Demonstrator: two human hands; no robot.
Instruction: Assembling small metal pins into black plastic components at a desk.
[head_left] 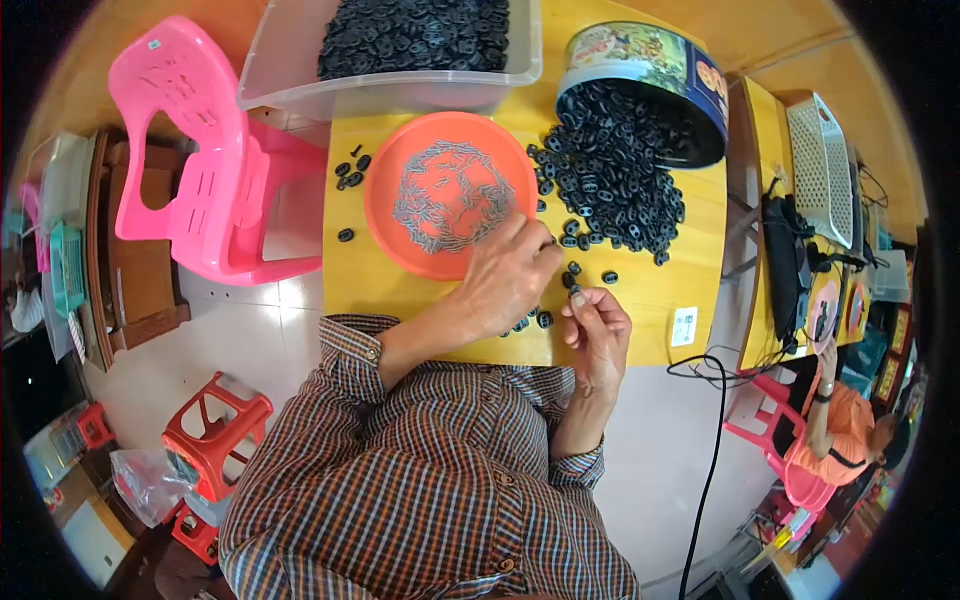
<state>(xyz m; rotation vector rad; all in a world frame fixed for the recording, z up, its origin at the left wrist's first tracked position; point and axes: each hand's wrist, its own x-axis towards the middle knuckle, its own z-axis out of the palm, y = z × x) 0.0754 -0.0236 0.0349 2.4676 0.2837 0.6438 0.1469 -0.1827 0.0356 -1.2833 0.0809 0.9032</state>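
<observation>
My left hand (510,272) is closed, its fingers bent together over the right rim of a round orange plate (384,235). What those fingers hold, if anything, is hidden. Small grey screws (437,242) lie in a rough ring on the plate. Close by on the right, my right hand (600,328) pinches a small black oval plastic piece (574,288) between thumb and fingers. A few similar loose pieces (610,277) lie around the hands. Beyond them spreads a heap of black plastic pieces (625,195), spilling from a round tin (645,60) on its side.
A clear plastic bin (420,98) of black pieces stands at the back of the yellow table (655,300). A white label (684,326) is near its right edge. Pink chair (205,200) at left; black cable (715,450) hangs at right. Another person (835,435) sits far right.
</observation>
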